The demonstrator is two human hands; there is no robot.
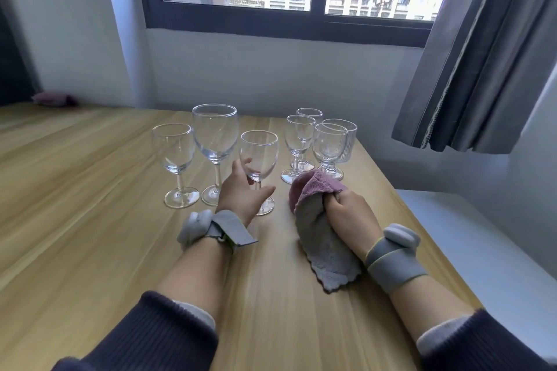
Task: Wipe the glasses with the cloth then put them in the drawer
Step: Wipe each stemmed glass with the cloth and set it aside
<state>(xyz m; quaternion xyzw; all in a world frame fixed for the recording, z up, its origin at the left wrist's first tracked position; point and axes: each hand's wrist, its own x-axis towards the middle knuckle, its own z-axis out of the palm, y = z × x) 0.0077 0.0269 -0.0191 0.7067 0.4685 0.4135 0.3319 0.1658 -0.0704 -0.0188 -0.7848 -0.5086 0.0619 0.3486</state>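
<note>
Several clear stemmed glasses stand on the wooden table (90, 220). On the left are a small wine glass (174, 156), a tall wine glass (214, 135) and a nearer wine glass (261, 150). My left hand (241, 193) is at the nearer glass with fingers spread around the base of its bowl, thumb on the right of the stem, not clearly closed. My right hand (351, 217) grips a pink and grey cloth (319, 235) that rests on the table. No drawer is in view.
To the right stand two small goblets (300, 135) and two ribbed glasses (331, 144), close behind the cloth. The table's right edge runs just past them, with a white ledge (470, 235) beyond. A grey curtain (482, 54) hangs at the right, a window behind.
</note>
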